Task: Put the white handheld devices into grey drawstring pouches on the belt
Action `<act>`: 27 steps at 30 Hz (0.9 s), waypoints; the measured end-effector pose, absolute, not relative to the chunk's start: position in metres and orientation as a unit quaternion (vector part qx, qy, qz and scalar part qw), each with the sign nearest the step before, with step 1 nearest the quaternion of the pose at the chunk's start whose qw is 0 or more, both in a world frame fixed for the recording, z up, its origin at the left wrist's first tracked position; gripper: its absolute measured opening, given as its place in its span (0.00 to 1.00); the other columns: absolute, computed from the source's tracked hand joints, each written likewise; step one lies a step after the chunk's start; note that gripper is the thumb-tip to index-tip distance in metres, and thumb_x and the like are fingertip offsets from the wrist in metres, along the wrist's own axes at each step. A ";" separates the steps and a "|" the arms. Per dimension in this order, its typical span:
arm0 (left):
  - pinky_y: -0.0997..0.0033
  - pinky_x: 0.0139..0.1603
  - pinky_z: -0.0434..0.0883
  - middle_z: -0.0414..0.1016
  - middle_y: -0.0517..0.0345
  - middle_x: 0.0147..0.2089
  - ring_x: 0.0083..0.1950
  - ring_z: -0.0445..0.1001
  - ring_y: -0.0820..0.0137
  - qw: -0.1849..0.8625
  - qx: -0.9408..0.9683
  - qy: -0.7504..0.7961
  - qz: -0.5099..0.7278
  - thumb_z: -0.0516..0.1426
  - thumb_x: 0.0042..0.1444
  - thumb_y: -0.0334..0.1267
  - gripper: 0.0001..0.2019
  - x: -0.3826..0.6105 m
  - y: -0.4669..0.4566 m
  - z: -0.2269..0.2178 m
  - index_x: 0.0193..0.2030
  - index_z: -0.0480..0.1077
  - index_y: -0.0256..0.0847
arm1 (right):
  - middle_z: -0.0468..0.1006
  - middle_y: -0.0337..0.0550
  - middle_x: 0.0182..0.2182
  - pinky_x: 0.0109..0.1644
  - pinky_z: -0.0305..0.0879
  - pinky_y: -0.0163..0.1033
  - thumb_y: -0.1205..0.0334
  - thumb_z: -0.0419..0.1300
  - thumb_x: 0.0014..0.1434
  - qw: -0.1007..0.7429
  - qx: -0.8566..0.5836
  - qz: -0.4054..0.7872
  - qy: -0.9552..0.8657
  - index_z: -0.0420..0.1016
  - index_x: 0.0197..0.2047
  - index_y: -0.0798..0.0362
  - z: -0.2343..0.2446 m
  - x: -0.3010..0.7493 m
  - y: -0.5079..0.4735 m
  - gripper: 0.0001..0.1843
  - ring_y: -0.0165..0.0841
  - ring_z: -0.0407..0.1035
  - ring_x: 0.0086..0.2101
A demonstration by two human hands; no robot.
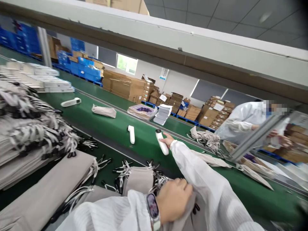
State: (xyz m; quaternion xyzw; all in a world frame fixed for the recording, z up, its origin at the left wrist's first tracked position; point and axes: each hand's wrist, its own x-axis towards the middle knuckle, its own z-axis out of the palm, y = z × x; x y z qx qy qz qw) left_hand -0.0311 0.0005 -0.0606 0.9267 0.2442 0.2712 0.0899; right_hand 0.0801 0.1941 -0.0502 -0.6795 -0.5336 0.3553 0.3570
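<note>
My right hand point(167, 140) reaches out over the green conveyor belt. Its thumb and fingers close on the side of a white handheld infrared thermometer point(162, 145) with a dark end. Nearer to me, my left hand point(174, 200), a watch at its wrist, is closed on a beige drawstring pouch point(184, 218); its fingertips are partly hidden. Another white thermometer point(131, 134) lies on the belt left of my right hand. Just beyond my left hand lies a small stack of beige pouches point(139, 180), their cords spread out.
Large piles of drawstring pouches point(43, 189) fill the left side. A filled pouch point(104, 111), another white device point(71, 102) and a stack of leaflets point(163, 114) lie along the belt. A shelf beam point(154, 35) crosses overhead. Across the belt, a co-worker point(245, 120) handles something.
</note>
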 end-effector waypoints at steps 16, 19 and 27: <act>0.73 0.39 0.58 0.55 0.59 0.34 0.36 0.58 0.72 0.368 0.872 0.141 0.291 0.40 0.60 0.38 0.10 -0.036 0.009 -0.020 0.32 0.57 0.40 | 0.67 0.33 0.34 0.34 0.67 0.45 0.66 0.64 0.41 0.660 -0.321 0.490 -0.471 0.37 0.54 0.24 0.035 0.152 -0.011 0.48 0.30 0.69 0.28; 0.73 0.39 0.58 0.54 0.58 0.33 0.36 0.58 0.72 0.355 0.872 0.157 0.298 0.39 0.60 0.38 0.10 -0.035 0.008 -0.020 0.32 0.57 0.40 | 0.67 0.32 0.32 0.33 0.67 0.43 0.65 0.64 0.41 0.658 -0.320 0.504 -0.460 0.44 0.52 0.28 0.036 0.150 -0.010 0.42 0.28 0.68 0.28; 0.71 0.46 0.58 0.52 0.56 0.37 0.43 0.57 0.70 0.252 0.831 0.259 0.422 0.43 0.58 0.37 0.09 -0.039 0.015 -0.009 0.31 0.58 0.39 | 0.70 0.42 0.27 0.28 0.62 0.29 0.40 0.48 0.48 0.348 -0.419 0.569 -0.616 0.70 0.28 0.58 0.020 0.135 -0.010 0.27 0.26 0.65 0.28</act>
